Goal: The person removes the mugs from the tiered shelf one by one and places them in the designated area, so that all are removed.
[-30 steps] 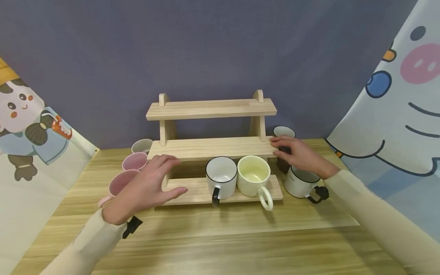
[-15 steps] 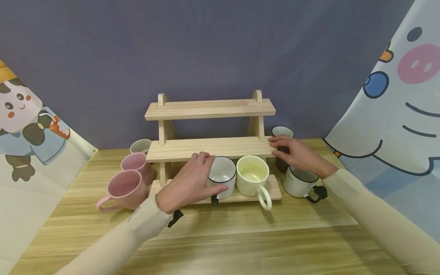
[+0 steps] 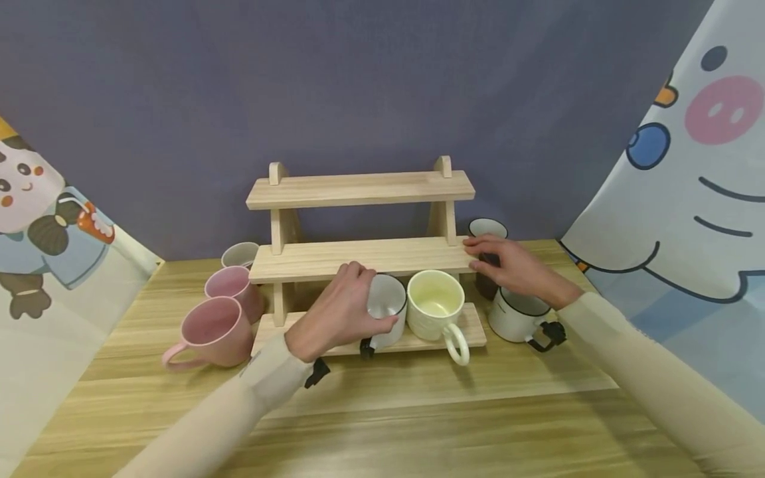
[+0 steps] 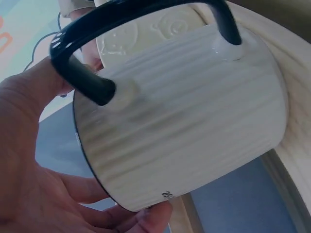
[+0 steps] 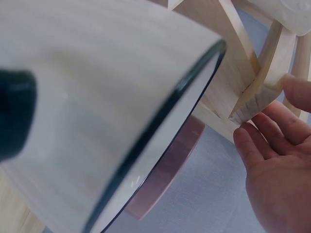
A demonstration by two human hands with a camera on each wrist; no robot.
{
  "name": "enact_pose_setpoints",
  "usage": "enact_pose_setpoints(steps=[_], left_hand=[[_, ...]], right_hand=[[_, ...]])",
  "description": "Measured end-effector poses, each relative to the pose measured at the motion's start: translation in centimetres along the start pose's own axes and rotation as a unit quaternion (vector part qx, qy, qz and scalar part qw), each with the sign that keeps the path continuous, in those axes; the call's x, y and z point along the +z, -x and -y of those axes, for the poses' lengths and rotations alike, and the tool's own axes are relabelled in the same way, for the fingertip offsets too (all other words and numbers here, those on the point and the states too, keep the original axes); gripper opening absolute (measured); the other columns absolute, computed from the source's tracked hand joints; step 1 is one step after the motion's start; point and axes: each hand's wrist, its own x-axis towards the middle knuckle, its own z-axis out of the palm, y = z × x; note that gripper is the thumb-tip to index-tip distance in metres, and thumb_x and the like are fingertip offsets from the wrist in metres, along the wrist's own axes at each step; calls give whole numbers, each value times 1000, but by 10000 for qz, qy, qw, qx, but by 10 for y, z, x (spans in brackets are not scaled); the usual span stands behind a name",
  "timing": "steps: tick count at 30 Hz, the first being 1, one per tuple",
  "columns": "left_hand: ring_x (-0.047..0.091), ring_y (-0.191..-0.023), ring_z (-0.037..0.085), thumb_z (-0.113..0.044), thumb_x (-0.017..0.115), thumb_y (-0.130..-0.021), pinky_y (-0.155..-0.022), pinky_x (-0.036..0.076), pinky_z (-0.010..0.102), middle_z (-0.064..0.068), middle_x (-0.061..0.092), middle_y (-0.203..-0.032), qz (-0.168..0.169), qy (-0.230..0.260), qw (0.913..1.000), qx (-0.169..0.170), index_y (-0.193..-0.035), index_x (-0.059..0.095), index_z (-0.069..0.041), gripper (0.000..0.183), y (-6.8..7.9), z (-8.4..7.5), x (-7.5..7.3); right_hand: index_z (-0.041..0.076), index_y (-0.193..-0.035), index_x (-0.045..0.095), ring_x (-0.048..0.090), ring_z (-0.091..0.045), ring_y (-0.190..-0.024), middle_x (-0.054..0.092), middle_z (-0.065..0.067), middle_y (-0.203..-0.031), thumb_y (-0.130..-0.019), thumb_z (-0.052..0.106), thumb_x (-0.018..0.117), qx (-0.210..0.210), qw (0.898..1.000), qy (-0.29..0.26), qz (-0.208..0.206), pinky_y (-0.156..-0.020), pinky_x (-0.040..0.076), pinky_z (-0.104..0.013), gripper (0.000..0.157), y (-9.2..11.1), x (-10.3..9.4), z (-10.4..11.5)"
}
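Note:
A white mug (image 3: 388,302) with a dark rim and black handle stands on the lowest board of the three-tier wooden stand (image 3: 358,257). My left hand (image 3: 340,312) grips it near the rim from the left, thumb in front and fingers behind; the left wrist view shows the ribbed mug (image 4: 184,116) between thumb and fingers. A pale yellow mug (image 3: 435,305) stands just right of it on that board. At the right end of the middle board, my right hand (image 3: 510,265) pinches the wood, thumb and fingers on opposite faces of the board end (image 5: 262,94).
Two pink mugs (image 3: 218,335) and a pale cup (image 3: 240,255) stand left of the stand. At its right are a white mug (image 3: 515,318) with black handle and a dark mug (image 3: 487,228) partly behind my right hand. A grey-blue backdrop (image 3: 358,86) rises behind.
My left hand has moved right from beside the pink mugs to the white mug and now grips it. The right hand stays at the middle board's end.

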Motion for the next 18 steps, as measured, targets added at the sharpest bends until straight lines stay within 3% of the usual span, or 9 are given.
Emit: enact_pose_setpoints(steps=[8, 13, 18], left_hand=[[44, -86, 16, -49, 75, -65, -71, 41, 28, 5, 53, -97, -212, 287, 9993, -95, -107, 64, -6, 61, 17, 8, -13], [47, -91, 16, -50, 75, -63, -74, 44, 31, 4, 53, -103, -230, 128, 9994, -226, -115, 62, -6, 70, 38, 13, -31], [48, -95, 17, -48, 77, -60, -73, 45, 33, 3, 54, -106, -274, 35, 9993, -241, -111, 63, -6, 68, 59, 19, -46]], right_hand=[[-6, -117, 62, 44, -37, -123, 53, -17, -129, -91, 10, 63, -134, 9999, -35, -85, -97, 37, -51, 30, -3, 1, 1], [-7, -117, 62, 44, -37, -123, 54, -18, -129, -92, 11, 63, -176, 9998, -28, -58, -96, 37, -51, 30, -3, 1, 1], [-6, -117, 62, 44, -37, -123, 54, -17, -129, -92, 10, 63, -117, 9999, -20, -68, -96, 38, -50, 30, -2, 1, 1]])
